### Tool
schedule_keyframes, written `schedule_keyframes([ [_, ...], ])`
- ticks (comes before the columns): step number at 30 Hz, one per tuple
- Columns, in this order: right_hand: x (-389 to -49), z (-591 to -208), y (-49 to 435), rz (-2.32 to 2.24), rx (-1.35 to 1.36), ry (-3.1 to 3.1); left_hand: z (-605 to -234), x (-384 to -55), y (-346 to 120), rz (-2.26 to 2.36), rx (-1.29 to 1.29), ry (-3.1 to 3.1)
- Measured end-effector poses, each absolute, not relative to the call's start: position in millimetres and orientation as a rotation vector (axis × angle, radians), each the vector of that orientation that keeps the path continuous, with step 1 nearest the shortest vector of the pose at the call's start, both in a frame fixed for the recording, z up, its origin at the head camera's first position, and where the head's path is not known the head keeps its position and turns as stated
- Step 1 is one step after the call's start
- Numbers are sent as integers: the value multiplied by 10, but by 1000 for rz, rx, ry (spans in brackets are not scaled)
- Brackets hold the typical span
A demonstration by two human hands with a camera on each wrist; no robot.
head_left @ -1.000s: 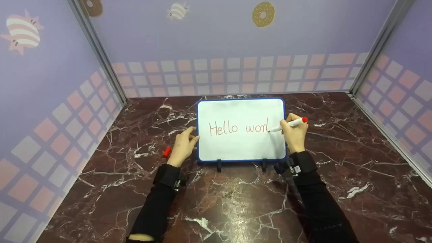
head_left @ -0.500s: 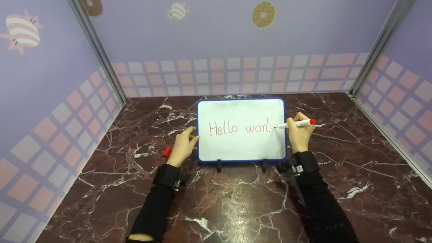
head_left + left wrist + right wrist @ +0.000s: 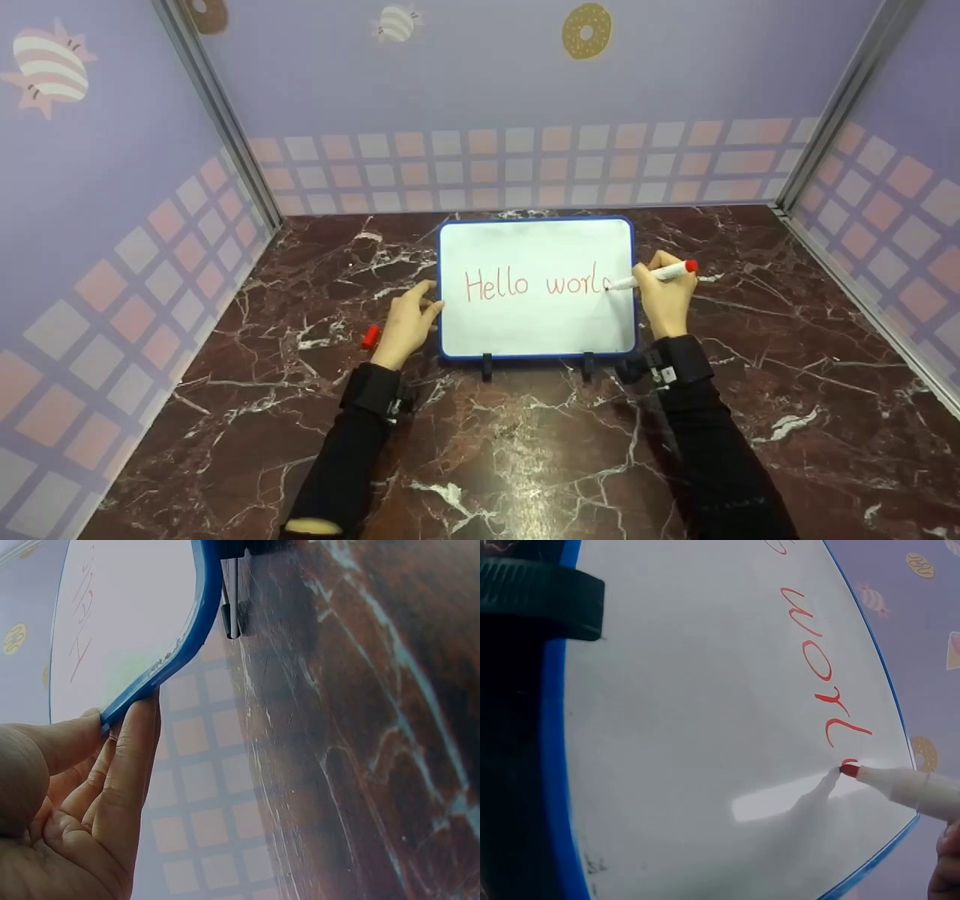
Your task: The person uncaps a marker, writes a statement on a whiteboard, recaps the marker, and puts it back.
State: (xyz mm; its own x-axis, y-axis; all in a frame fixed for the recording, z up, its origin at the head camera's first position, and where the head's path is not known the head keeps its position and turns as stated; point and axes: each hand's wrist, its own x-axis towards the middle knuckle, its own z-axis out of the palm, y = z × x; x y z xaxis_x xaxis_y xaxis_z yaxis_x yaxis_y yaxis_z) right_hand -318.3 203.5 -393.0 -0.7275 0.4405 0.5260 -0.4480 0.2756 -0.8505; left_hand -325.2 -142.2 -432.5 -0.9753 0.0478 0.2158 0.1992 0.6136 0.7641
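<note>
A whiteboard (image 3: 536, 322) with a blue frame stands propped on the table, bearing red handwriting that reads "Hello worl" and the start of a curved stroke. My right hand (image 3: 667, 296) pinches a white marker (image 3: 651, 274) with a red end, its red tip (image 3: 849, 771) on the board at that stroke. At the board's left edge, my left hand (image 3: 407, 319) pinches the blue frame (image 3: 161, 671), thumb in front and fingers behind. The red marker cap (image 3: 370, 337) lies on the table just left of my left hand.
Black stand feet (image 3: 487, 367) hold the board's lower edge. The dark red marbled table (image 3: 480, 457) reaches back to a purple wall (image 3: 495, 82) with pink and white squares. Side panels (image 3: 135, 225) rise at left and right.
My right hand first moved the marker right, off the letter "l", then slightly back left. A short curved red stroke now shows after the "l". My left hand has stayed in place.
</note>
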Motion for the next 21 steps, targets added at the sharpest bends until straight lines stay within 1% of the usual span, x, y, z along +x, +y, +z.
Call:
schedule_keyframes([
  [6,-3180,-3937,2042,1552,1,-1773,-4331,-3251,-1426,-1285,-211,-2660],
  [15,-3249,-4018,2055,1691,56,-1583,-4341,-3265,-1427,-1299,-215,-2653],
  [21,-3247,-4015,2059,1692,52,-1583,-4335,-3268,-1429,-1309,-210,-2658],
])
